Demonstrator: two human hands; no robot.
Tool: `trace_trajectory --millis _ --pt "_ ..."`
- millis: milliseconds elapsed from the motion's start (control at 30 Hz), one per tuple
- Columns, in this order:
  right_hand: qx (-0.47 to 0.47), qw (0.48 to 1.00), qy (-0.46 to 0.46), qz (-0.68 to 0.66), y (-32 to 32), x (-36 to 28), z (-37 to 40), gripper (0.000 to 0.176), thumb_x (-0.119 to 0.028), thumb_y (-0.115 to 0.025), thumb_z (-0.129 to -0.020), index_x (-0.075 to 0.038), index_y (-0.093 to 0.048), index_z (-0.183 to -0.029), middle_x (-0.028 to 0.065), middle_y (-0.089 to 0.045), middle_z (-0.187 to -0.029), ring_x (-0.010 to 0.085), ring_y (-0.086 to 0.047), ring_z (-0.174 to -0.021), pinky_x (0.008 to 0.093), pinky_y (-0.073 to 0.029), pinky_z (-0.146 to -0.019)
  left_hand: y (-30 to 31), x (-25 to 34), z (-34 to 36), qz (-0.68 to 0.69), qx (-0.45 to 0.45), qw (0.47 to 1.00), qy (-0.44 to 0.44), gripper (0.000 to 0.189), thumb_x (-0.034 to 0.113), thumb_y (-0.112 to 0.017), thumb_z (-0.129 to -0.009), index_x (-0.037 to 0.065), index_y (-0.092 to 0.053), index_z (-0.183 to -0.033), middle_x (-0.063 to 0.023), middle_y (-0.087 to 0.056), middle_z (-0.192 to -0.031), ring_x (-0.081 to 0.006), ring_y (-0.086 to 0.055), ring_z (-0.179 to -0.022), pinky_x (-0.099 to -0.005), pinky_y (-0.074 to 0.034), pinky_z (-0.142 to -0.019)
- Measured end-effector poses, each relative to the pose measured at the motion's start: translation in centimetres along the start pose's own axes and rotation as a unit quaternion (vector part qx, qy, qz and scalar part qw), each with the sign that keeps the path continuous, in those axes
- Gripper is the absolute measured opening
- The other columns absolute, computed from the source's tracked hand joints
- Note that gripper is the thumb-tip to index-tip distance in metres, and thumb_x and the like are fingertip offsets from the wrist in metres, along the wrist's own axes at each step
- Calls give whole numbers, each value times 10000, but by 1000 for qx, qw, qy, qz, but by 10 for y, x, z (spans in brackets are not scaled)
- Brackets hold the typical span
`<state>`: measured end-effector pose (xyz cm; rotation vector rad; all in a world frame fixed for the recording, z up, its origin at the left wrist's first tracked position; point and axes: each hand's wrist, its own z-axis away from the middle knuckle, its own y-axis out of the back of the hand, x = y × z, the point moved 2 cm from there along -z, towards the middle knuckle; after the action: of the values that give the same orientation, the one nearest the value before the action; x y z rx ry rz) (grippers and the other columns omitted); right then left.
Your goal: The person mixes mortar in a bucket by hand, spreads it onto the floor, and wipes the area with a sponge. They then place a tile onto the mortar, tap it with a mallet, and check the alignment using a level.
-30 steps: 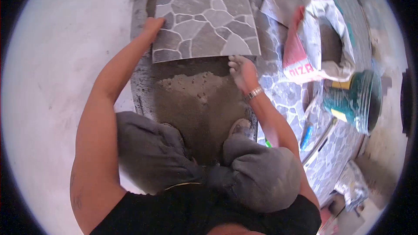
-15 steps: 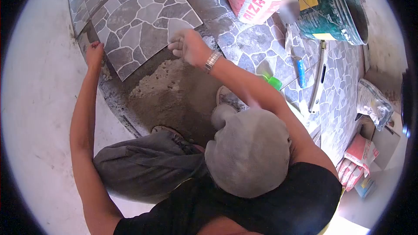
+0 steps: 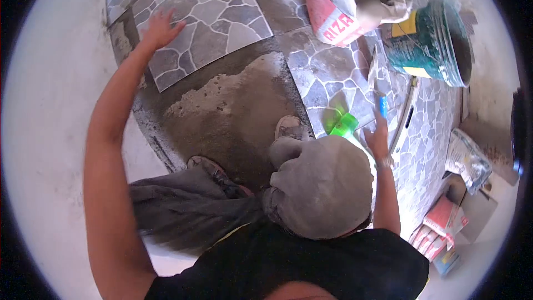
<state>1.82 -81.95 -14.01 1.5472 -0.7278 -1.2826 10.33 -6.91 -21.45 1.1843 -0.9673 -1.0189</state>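
My left hand (image 3: pixel 161 29) lies with spread fingers on a large grey stone-patterned tile (image 3: pixel 205 28), near its left side. That tile rests at the edge of a rough cement bed (image 3: pixel 227 105). On the right, my right hand (image 3: pixel 378 138) is at the blue handle of a trowel (image 3: pixel 383 105), thumb apart from the fingers. Its fingers overlap the handle's lower end and do not look closed round it. The trowel's metal blade points away from me over laid tiles (image 3: pixel 319 58). A bright green plastic object (image 3: pixel 344 125) lies just left of my right hand.
An opened red-and-white bag (image 3: pixel 336 22) stands at the back, beside a tipped dark green bucket (image 3: pixel 425 41). A long spirit level (image 3: pixel 404 116) lies right of my right hand. More bags (image 3: pixel 444 216) sit at far right. A pale wall (image 3: pixel 61 133) borders the left.
My right hand has moved from the tile's near corner across to the trowel handle. My left hand has left the tile's left edge, opened, and come onto its surface. The view has shifted slightly.
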Motion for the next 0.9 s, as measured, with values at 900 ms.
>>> trace_trajectory --millis 900 --pt "-304 945 32 -118 -33 -214 -169 362 -341 -569 -969 1 -601 -1082 149 -588 -731 211 -535 -653 389 -436 -610 -29 72 27 20 128 981 143 766 679 -365 -918 261 -245 -1550 -39 -127 -1637 -382 -73 -1494 -742 -37 -1095"
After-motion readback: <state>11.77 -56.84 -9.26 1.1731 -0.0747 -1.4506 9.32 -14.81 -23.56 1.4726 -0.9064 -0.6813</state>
